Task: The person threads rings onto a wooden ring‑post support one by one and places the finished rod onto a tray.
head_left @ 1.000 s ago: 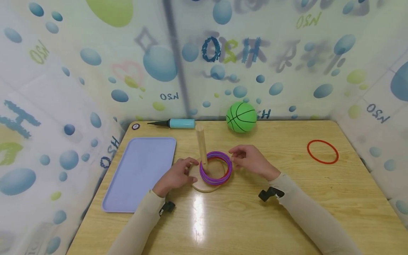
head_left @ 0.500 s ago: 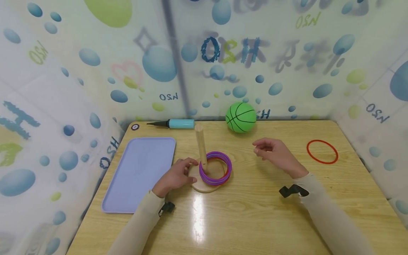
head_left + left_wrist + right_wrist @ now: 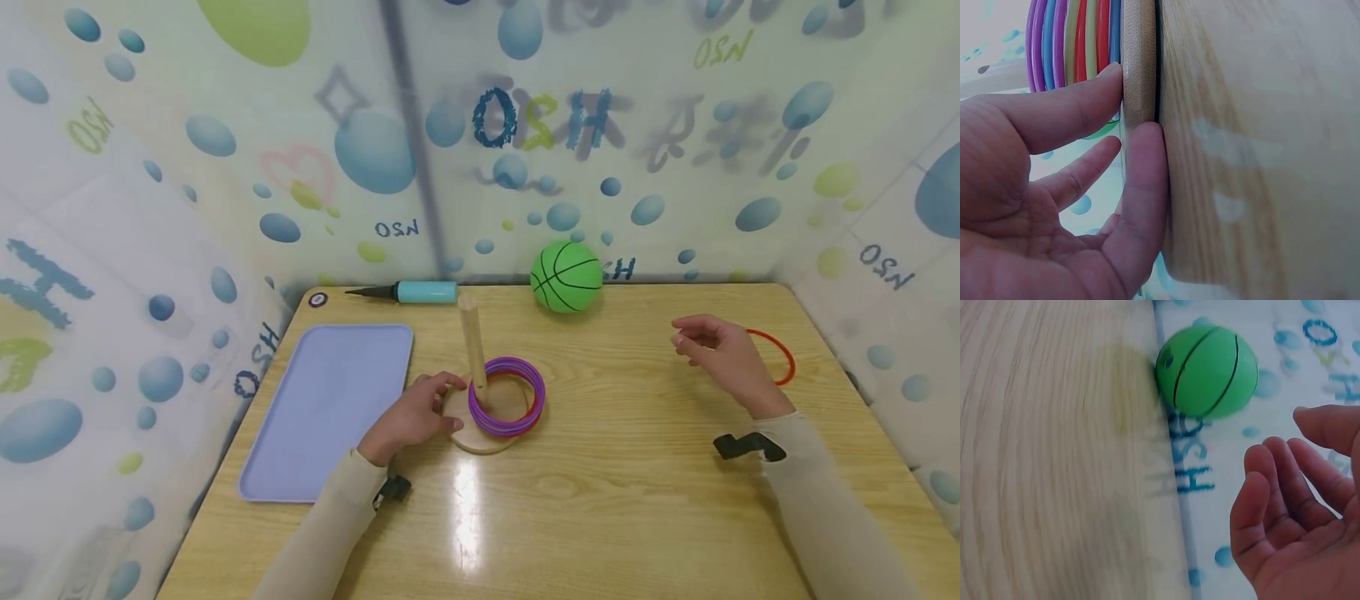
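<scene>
In the head view, my left hand [image 3: 416,415] holds the left rim of a round wooden base [image 3: 467,435] with an upright wooden peg [image 3: 473,342]. Its thumb and fingers touch the rim, spread apart along it, as the left wrist view shows. A stack of coloured rings [image 3: 1075,44], purple, blue, yellow and red, encircles the peg and lies on the base. To the right, my right hand [image 3: 723,358] hovers over the table with loosely bent fingers and an empty palm. It partly covers a single red ring [image 3: 787,358] lying flat just beyond it.
A lilac tray [image 3: 330,400] lies left of the base. Along the back edge are a blue hand pump [image 3: 426,292] with a black nozzle and a green ball [image 3: 566,277]. A small round sticker [image 3: 318,299] marks the back left corner. Patterned curtains enclose the table [image 3: 600,500].
My right hand has moved right, from beside the ring stack to the lone red ring, now partly covering it. The left hand, base and stacked rings have stayed in place.
</scene>
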The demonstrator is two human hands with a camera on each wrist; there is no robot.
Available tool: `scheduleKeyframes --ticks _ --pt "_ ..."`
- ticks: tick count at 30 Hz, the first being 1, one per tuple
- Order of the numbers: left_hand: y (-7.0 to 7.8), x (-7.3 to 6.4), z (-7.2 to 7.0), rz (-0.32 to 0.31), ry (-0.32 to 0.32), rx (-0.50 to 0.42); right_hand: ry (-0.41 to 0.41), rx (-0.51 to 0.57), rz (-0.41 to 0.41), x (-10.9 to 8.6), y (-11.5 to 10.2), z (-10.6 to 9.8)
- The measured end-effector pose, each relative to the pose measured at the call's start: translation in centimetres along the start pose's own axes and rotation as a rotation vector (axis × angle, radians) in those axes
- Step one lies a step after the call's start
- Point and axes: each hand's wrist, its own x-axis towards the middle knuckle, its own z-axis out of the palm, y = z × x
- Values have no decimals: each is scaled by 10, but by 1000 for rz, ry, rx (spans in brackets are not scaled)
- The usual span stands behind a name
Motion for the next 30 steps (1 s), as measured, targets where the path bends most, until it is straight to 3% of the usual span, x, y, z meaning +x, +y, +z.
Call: scheduleKeyframes --ticks 16,23,30 --pt "-3 1 1 9 -1 18 154 -65 60 -2 64 -62" --pt "-4 1 1 39 14 24 171 -172 134 -1 80 -81" --pt "-6 2 2 29 13 21 190 -273 191 1 94 -90"
